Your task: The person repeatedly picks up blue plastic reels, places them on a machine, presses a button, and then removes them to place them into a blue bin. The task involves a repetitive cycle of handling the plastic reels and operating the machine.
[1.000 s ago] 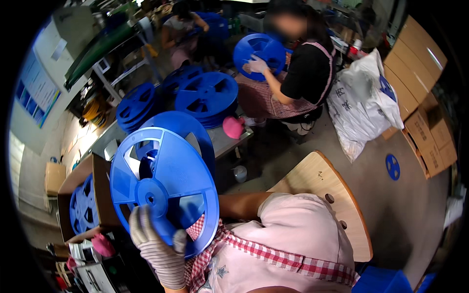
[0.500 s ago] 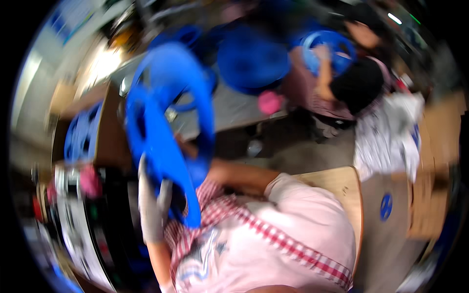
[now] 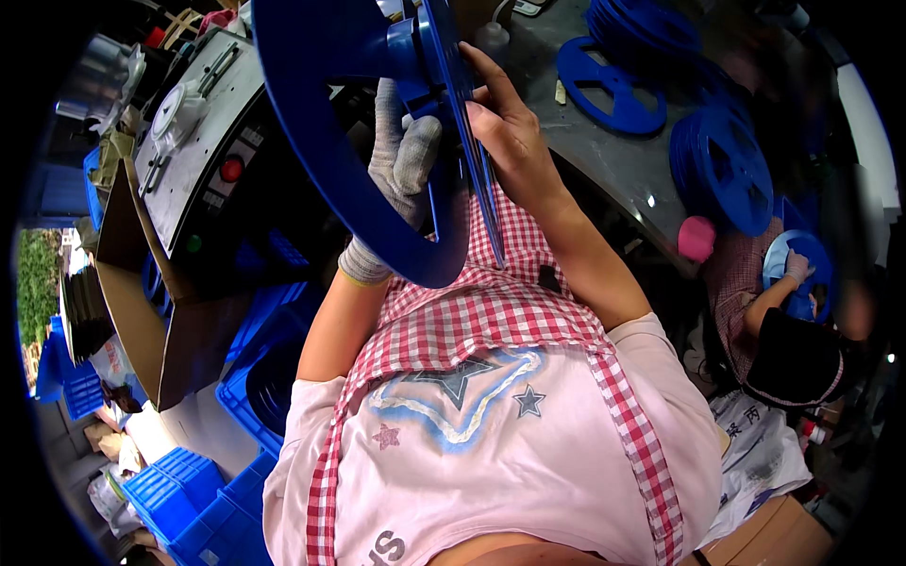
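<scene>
A blue plastic reel (image 3: 321, 42) stands on edge between my hands, its top cut off by the frame. Its two flanges are joined by a hub (image 3: 406, 57). On my left hand (image 3: 404, 165) is a grey knit glove. This hand reaches through an opening in the left flange, fingers bent between the flanges, gripping the reel. My bare right hand (image 3: 510, 137) presses thumb and fingers against the right flange from outside. Part of the left palm is hidden behind the left flange.
Left is a machine with a red button (image 3: 231, 169), beside an open cardboard box (image 3: 142, 311) and blue crates (image 3: 179, 491). Right, a grey table (image 3: 604, 156) bears a loose blue disc (image 3: 613, 90) and stacked reels (image 3: 722, 170). A co-worker's hand (image 3: 797, 269) holds another blue piece.
My view has swung left toward the machine, shifting the table and co-worker rightward. The reel, blurred and tilted before, now stands nearly edge-on, higher in view, and my right hand shows clearly on it.
</scene>
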### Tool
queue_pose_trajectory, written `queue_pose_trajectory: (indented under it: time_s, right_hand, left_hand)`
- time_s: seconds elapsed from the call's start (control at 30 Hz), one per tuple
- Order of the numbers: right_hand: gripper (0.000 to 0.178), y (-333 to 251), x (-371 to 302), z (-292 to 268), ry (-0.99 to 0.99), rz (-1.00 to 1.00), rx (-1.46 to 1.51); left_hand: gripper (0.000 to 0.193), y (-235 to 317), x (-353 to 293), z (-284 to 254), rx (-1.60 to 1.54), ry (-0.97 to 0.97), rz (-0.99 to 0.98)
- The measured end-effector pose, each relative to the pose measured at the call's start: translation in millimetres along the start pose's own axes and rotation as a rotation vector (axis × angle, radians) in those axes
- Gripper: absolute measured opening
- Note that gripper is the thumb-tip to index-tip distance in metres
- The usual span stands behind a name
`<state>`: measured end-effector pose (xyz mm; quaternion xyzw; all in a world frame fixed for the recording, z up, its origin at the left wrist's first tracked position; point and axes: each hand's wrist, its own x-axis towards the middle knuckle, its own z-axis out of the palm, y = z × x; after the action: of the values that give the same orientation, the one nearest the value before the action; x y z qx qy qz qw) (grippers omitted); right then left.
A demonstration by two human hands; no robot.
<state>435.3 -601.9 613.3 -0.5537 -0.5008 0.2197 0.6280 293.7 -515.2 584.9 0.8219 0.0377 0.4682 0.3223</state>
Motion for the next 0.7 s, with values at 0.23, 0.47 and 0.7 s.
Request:
queue_pose_trajectory:
  time_s: [0.23,0.47,0.7]
  right_hand:
    - [0.059,-13.4,-0.3,14.6,-0.063,-0.063,-0.098]
    - [0.060,-7.4,0.5,18.8,-0.101,-0.103,-0.109]
    - [0.047,0.5,0.7,19.7,-0.096,-0.063,0.105]
  left_hand:
    - [0.067,36.8,18.3,-2.2,-0.828,0.184,-0.565]
    - [0.071,27.1,10.1,-7.4,-0.775,0.195,-0.517]
    - [0.072,11.7,3.8,-8.8,-0.679,0.171,-0.449]
